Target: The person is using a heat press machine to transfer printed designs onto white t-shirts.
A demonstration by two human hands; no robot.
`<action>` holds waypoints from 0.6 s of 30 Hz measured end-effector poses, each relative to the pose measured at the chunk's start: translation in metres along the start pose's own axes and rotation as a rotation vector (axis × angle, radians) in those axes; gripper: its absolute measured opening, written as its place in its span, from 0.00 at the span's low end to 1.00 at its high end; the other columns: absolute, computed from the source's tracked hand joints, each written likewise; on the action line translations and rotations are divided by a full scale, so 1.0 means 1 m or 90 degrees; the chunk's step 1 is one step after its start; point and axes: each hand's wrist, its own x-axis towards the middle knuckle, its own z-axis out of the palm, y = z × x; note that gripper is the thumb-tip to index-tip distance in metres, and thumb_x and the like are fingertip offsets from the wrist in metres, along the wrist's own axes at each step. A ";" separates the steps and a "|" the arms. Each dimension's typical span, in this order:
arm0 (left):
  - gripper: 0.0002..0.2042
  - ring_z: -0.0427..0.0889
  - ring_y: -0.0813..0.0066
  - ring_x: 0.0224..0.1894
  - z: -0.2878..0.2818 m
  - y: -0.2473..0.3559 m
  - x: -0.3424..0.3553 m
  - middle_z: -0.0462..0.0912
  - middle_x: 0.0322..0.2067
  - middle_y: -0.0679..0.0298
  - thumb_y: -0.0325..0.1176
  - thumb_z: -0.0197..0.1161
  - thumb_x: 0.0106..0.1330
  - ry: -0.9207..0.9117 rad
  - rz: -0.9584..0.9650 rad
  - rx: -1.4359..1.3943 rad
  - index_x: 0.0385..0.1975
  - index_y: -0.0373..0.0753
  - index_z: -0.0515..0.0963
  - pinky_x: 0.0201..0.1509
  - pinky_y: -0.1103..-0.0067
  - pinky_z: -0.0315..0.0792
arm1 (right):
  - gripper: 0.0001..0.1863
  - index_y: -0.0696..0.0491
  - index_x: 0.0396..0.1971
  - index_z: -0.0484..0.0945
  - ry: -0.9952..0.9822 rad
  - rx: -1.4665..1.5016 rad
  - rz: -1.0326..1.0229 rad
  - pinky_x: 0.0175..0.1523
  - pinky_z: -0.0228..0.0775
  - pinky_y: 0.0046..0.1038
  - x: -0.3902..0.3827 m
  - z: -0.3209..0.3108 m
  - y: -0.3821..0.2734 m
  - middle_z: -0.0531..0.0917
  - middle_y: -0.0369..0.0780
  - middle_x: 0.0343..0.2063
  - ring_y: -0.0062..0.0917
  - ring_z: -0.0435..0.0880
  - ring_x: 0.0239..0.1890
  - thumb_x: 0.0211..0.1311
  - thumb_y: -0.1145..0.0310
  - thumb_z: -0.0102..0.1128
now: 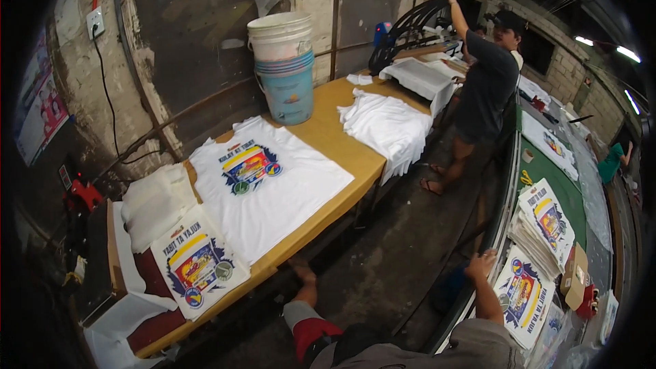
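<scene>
Head view: The wearer's right hand (482, 268), at the end of a grey-sleeved arm (478, 336), is poised at the aisle edge of the right-hand counter (571, 195), its fingers loosely spread and apparently holding nothing; contact with the edge cannot be made out. The left hand is out of frame. Just right of the fingers, on that counter, lie printed white pieces (523, 295), seemingly folded shirts, the nearest with its long axis running away from the wearer, slightly aslant. The right hand is clearly the closer one; the counter's raised edge runs between it and the pile. A second stack (547, 222) sits just beyond, with an open cardboard box (576, 275) and a red object (588, 304) hemming in the far side.

Across the aisle, past the wearer's bare leg (306, 288), a matching printed piece (198, 263) rests at the near end of the tan counter (331, 138). Beside it a printed white T-shirt (294, 188) is spread flat, neck toward the wall. Farther along stand nested buckets (283, 89), white over blue, then a rumpled heap of white cloth (386, 123). In the background, a co-worker (488, 89) in dark clothing raises an arm to a black slatted frame (410, 34).
</scene>
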 end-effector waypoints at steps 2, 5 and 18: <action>0.28 0.76 0.53 0.52 -0.012 0.018 0.007 0.78 0.51 0.55 0.59 0.44 0.67 -0.009 -0.036 -0.024 0.54 0.46 0.75 0.57 0.64 0.67 | 0.31 0.43 0.54 0.75 0.039 0.162 -0.139 0.65 0.54 0.50 0.008 -0.026 -0.043 0.62 0.58 0.61 0.52 0.52 0.67 0.46 0.50 0.64; 0.27 0.76 0.54 0.52 -0.040 0.044 0.010 0.79 0.50 0.55 0.59 0.45 0.67 -0.002 -0.050 -0.047 0.54 0.45 0.75 0.57 0.64 0.67 | 0.37 0.43 0.62 0.65 0.005 0.437 -0.295 0.58 0.66 0.42 0.035 -0.103 -0.131 0.75 0.52 0.52 0.45 0.74 0.56 0.51 0.49 0.59; 0.25 0.78 0.56 0.49 -0.102 0.083 -0.009 0.80 0.48 0.56 0.56 0.47 0.67 -0.002 -0.121 -0.111 0.53 0.45 0.76 0.55 0.66 0.68 | 0.54 0.68 0.64 0.23 0.118 0.856 -0.457 0.17 0.69 0.28 0.084 -0.443 -0.230 0.79 0.46 0.14 0.31 0.80 0.13 0.54 0.67 0.58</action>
